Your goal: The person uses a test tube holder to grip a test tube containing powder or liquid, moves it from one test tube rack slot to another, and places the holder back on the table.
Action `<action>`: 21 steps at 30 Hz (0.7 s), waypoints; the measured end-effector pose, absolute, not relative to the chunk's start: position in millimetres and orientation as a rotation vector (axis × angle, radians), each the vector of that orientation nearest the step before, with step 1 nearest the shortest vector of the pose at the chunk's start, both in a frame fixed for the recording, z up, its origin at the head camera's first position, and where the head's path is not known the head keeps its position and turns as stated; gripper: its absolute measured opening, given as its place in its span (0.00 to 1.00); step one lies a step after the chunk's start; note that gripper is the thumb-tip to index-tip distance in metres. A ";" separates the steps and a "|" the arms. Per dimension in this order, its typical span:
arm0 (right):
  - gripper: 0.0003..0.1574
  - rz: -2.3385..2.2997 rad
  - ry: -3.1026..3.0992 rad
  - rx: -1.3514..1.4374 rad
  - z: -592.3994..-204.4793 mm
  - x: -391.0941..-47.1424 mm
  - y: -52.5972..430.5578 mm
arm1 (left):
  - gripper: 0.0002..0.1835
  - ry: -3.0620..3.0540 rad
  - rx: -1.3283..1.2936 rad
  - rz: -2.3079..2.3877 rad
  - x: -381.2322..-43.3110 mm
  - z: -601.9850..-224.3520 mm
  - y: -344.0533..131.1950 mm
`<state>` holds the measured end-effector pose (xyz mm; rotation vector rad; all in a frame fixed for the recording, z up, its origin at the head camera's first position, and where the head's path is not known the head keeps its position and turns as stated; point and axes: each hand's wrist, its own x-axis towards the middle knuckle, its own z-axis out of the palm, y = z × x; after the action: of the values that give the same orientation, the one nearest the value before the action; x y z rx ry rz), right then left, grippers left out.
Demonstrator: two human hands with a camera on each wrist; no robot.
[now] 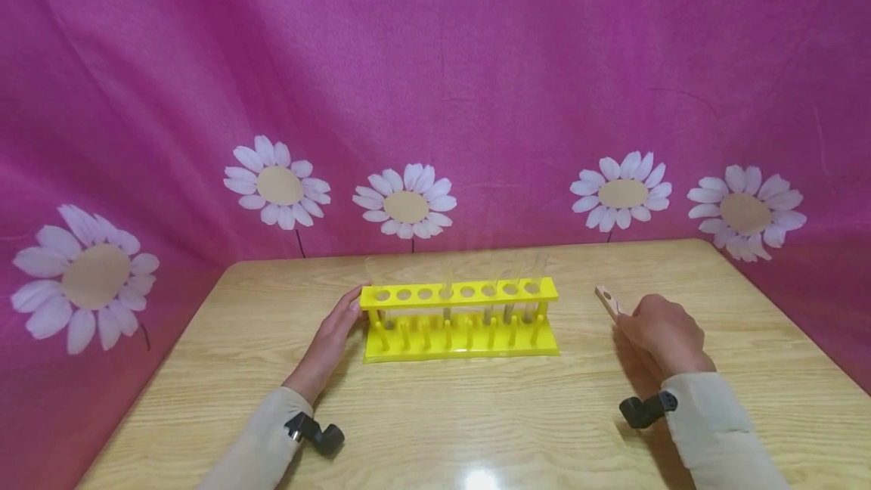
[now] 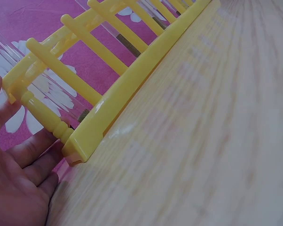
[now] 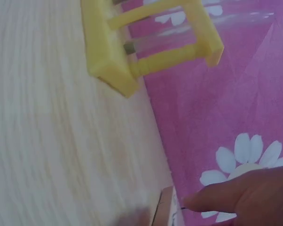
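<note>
A yellow test tube rack [image 1: 460, 358] stands on the table, with several clear glass test tubes [image 1: 447, 271] upright in its holes. Dark material shows at the bottom of some tubes. My left hand [image 1: 333, 331] holds the rack's left end: thumb and forefinger are at the top shelf, and the other fingers lie by the end post [image 2: 46, 115]. To the right of the rack and apart from it, my right hand [image 1: 667, 333] grips a wooden test tube holder [image 1: 607, 301], whose tip points away toward the rack's side. Most of that tool is hidden by the hand.
The wood-grain table [image 1: 435, 414] carries the rack. A purple cloth [image 1: 435, 82] with white daisies hangs behind it and along both sides. Each wrist wears a black camera mount [image 1: 316, 435].
</note>
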<state>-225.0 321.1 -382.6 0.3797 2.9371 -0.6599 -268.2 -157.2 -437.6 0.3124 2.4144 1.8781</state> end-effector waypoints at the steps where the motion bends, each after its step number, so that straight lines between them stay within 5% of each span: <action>1: 0.23 -0.666 2.934 0.380 -381.5 -225.1 319.9 | 0.32 2.414 0.311 1.881 -268.1 -437.6 -157.3; 21: 0.36 -0.810 3.102 0.109 -340.0 -209.8 288.8 | 0.24 2.552 0.392 1.766 -266.7 -411.8 -153.4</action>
<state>-209.8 288.8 -340.0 0.1086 3.1020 -0.8102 -266.7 -153.4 -411.8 0.3920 2.5522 1.7662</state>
